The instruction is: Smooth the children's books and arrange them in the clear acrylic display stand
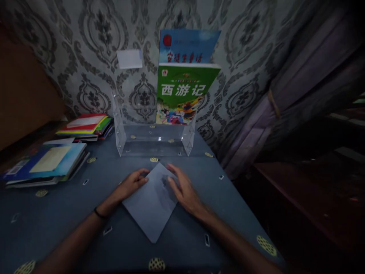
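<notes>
A thin pale book (151, 205), plain on its upper face apart from a dark blurred patch, is turned cornerwise in front of me. On its upper left edge, my left hand (132, 184) grips with thumb and fingers, a dark band around that wrist. My right hand (184, 190) holds the upper right edge, its thumb lying over the surface and the other fingers along the rim. Beyond the hands stands a clear acrylic book rack (154, 148). A green book (182, 95) stands upright at its right side, with a taller blue book (188, 43) behind.
On the left lie a stack of books with a blue cover on top (54, 160) and another with a red cover on top (85, 123). A white card (129, 59) is against the patterned wall. The dark blue tablecloth (228, 213) ends at the right, near a purple curtain (256, 125).
</notes>
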`<state>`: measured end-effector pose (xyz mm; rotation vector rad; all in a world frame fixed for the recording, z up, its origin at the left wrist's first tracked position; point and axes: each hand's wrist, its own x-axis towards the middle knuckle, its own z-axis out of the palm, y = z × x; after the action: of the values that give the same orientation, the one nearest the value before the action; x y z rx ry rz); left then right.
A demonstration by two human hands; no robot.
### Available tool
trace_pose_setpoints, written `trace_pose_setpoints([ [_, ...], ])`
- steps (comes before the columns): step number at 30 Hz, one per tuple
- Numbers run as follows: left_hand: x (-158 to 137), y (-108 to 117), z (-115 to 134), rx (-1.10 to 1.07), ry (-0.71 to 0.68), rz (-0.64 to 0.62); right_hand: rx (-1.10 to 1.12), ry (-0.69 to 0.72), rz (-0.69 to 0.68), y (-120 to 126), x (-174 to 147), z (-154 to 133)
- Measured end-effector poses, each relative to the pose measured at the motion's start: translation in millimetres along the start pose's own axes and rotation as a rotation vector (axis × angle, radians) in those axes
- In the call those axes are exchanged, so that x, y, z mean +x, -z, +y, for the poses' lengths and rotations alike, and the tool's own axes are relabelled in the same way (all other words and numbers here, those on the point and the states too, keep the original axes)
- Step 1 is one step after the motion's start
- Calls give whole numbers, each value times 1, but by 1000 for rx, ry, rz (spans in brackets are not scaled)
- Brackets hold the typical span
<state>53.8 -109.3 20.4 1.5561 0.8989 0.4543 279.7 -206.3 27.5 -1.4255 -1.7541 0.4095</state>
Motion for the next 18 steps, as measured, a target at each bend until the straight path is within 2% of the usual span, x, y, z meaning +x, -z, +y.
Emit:
trace_pose_setpoints([
  [2,2,0,-4,47,-79,-10,7,79,-259,-11,7,-17],
  [5,6,0,-11,69,-177,11,-39,108,-446,-29,18,-30],
  [8,7,1,-16,152,-131,29,-128,70,-452,-38,27,-18],
  [13,-1,2,-2,418,-92,54,-282,13,-376,-26,23,25],
  [15,-6,-3,8,604,-82,58,-324,28,-348,-22,19,36],
  [18,-10,-16,20,993,-79,152,-364,50,-309,-22,14,42],
])
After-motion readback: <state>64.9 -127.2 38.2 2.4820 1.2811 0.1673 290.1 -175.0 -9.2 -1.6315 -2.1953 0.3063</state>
